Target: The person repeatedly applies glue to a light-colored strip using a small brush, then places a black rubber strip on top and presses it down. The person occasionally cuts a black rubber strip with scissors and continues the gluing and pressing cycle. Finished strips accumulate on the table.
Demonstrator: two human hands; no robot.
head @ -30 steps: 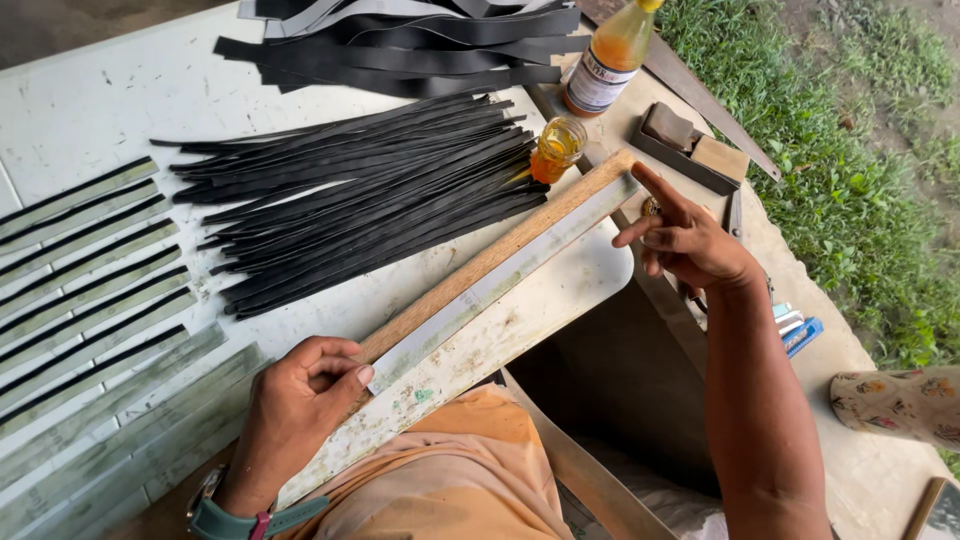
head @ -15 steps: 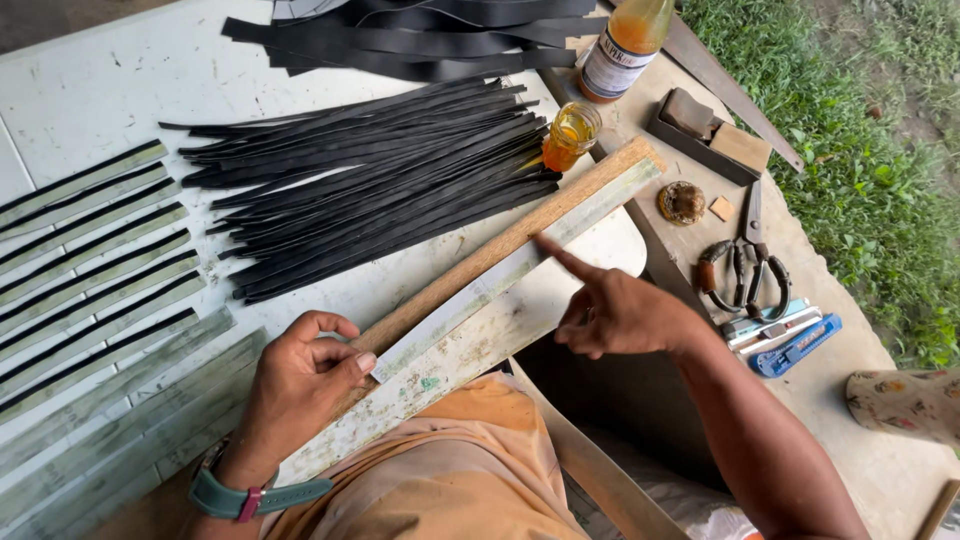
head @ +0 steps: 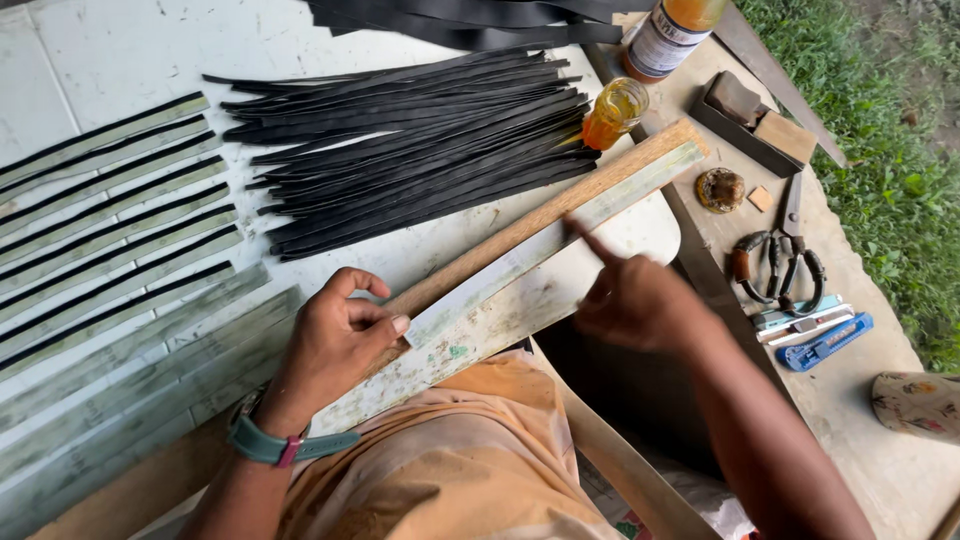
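On the white bench (head: 120, 50) sits a big heap of black strips (head: 420, 140), and to the left lie rows of pale strips (head: 110, 200). None of these has moved since a second ago.

Across the person's lap rests a white board (head: 520, 310). A long wooden stick (head: 540, 215) lies on it, and one pale strip (head: 550, 240) lies flat just beside the stick, touching its edge.

Now the hands. A second ago the right hand (head: 640, 300) was up near the far end of the stick, by the small jar of yellow liquid (head: 615, 112). Now it is much closer to the person, around the middle of the pale strip. Its pointing finger is stretched out and presses down on the strip, and the other fingers are curled in. It looks like the finger is sliding along the strip to rub it flat.

The left hand (head: 335, 345) has stayed put. Its fingers are curled, and the thumb and fingertips pinch the near end of the strip against the stick.

Scissors (head: 790, 255) and a blue cutter (head: 825, 340) lie untouched to the right.
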